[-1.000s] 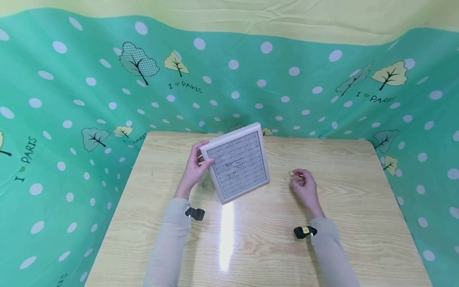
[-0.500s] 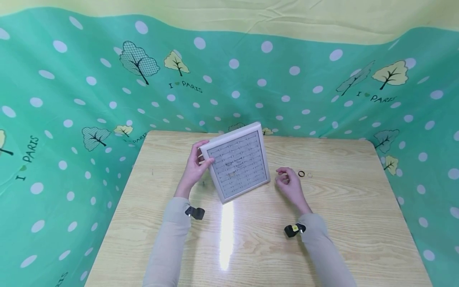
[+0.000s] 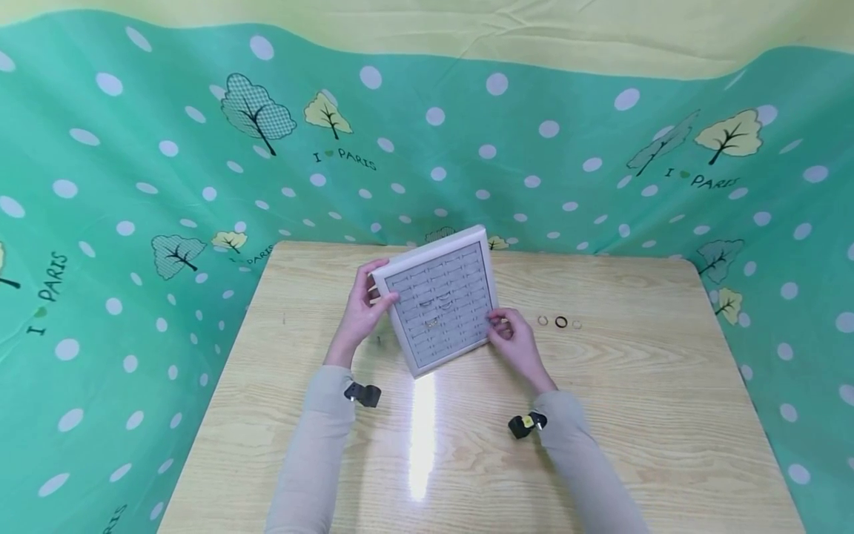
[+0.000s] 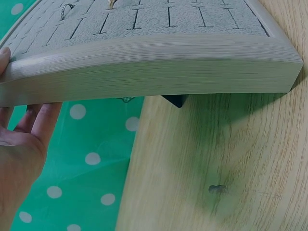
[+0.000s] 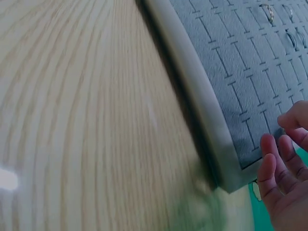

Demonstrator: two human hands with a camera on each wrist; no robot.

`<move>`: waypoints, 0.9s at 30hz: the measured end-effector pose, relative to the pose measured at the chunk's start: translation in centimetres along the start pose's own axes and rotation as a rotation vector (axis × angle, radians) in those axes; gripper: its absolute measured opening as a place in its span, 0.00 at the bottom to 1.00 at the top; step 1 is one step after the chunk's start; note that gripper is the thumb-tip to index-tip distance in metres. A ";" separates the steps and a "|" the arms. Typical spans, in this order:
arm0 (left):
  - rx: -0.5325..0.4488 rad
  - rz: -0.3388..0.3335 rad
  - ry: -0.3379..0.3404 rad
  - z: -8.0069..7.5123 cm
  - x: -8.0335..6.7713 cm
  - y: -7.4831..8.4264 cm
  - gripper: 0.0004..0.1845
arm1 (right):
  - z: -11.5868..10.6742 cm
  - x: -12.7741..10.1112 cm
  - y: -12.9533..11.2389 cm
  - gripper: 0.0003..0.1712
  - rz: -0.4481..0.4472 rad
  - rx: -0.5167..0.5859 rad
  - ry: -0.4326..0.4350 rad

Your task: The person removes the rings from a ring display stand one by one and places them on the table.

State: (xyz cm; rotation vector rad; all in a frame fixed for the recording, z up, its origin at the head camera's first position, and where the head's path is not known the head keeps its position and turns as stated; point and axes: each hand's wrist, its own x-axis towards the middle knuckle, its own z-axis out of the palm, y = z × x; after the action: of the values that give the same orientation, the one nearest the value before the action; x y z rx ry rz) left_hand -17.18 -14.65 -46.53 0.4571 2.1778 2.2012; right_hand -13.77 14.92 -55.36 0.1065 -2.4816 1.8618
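A grey-padded ring display tray (image 4: 159, 77) with a pale frame stands tilted on the table. My left hand (image 3: 363, 311) grips its upper left corner, thumb on the front and fingers behind. Rows of slots cross the pad; a gold ring (image 5: 269, 14) and several silver rings (image 3: 445, 302) sit in them. At the tray's right edge, my right hand (image 3: 514, 337) pinches a small dark ring, mostly hidden by the fingertips, against the pad. Right of that hand, a thin gold ring (image 3: 543, 320), a dark ring (image 3: 561, 322) and a pale ring (image 3: 577, 324) lie in a row.
The wooden table (image 3: 640, 386) reaches back to a green dotted cloth (image 3: 400, 133). A black support corner (image 4: 176, 100) shows beneath the tray. A small dark spot (image 4: 216, 188) marks the wood left of the tray. Light glares on the table's front (image 3: 422, 437).
My right hand has moved left from beside the loose rings to the tray's right edge, uncovering the three rings on the table. The left hand and the tray have stayed put.
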 end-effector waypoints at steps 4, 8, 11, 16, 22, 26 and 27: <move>-0.010 -0.010 0.005 -0.3 0.3 -1.2 0.31 | 0.8 0.3 0.2 0.17 -0.024 -0.007 0.003; -0.019 -0.008 0.010 -0.6 0.5 -2.3 0.31 | 1.2 0.1 -1.4 0.17 -0.074 0.021 -0.031; -0.011 0.003 0.013 -0.6 0.5 -2.5 0.31 | 1.4 -0.3 -3.5 0.16 -0.103 0.027 -0.060; -0.004 0.029 0.017 -0.6 0.5 -2.8 0.31 | 1.9 -0.6 -5.9 0.16 -0.081 -0.001 -0.094; -0.018 0.038 0.019 -0.6 0.5 -2.8 0.31 | 3.3 0.1 -3.8 0.17 -0.137 -0.009 -0.098; -0.024 0.022 0.024 -0.6 0.5 -2.8 0.31 | 4.2 0.4 -3.3 0.17 -0.177 -0.030 -0.102; -0.026 0.013 0.023 -0.6 0.5 -2.9 0.31 | 4.4 0.4 -3.4 0.17 -0.186 -0.040 -0.104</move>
State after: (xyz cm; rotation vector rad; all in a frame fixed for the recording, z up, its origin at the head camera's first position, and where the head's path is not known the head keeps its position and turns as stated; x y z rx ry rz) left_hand -18.37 -15.00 -49.22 0.4486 2.1608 2.2502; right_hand -13.84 9.73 -53.30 0.4270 -2.4745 1.7741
